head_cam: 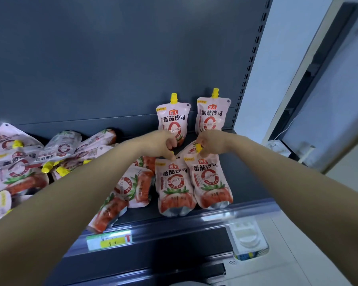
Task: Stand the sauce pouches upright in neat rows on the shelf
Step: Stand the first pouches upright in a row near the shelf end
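Two pink, yellow-capped tomato sauce pouches (193,182) are held upright by their tops at the dark shelf's (174,218) front: left hand (163,142) fingers closed on one, right hand (210,141) pinching the other's cap. If released unevenly, these soft pouches could be toppled off the edge.

The left hand (161,143) is covering the cap of the front-left pouch (175,186). The left forearm (87,182) is hiding part of the fallen pouches (132,188). The price label (109,241) is too blurred to read. The left edge is cutting off the pouch pile (0,166).
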A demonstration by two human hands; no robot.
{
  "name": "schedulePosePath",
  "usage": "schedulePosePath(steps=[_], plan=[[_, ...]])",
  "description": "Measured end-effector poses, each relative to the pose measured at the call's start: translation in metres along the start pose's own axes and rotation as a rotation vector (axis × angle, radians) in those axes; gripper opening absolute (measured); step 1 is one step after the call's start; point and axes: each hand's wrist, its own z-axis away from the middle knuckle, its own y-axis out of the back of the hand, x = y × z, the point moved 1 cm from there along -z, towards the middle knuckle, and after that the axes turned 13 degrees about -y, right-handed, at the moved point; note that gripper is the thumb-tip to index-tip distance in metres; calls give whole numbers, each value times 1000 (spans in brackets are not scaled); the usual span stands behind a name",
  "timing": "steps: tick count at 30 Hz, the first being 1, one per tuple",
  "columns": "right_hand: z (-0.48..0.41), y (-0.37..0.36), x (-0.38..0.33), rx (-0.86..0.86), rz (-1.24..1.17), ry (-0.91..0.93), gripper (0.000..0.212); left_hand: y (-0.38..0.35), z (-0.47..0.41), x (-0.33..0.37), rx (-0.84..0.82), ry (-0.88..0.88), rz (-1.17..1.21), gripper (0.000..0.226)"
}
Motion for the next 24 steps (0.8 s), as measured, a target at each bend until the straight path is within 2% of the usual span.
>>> schedulePosePath(steps=[4, 6, 8, 12, 14, 16, 18, 21, 24], plan=[[7, -13, 3, 8, 29, -57, 79, -14, 2, -3, -190, 78, -136, 62], [9, -18, 5, 24, -12, -86, 82, -18, 3, -2, -233, 108, -141, 72], [11, -19, 4, 29, -36, -92, 82, -19, 3, -1, -224, 116, -133, 79], [11, -16, 1, 26, -39, -144, 90, -20, 3, -1, -120, 107, -109, 67], [11, -15, 4, 7, -63, -195, 93, -20, 1, -2, -96, 135, -71, 70], [10, -14, 7, -3, -53, -198, 85, -20, -1, -1, -102, 162, -73, 67], [9, -10, 10, 35, 24, -173, 64, -21, -3, -1, -133, 194, -104, 61], [5, -1, 18, 31, 11, -145, 9, -23, -7, -1, -156, 247, -134, 67], [6, 12, 28, -5, -39, -153, 28, -23, -12, 2, -145, 285, -136, 74]])
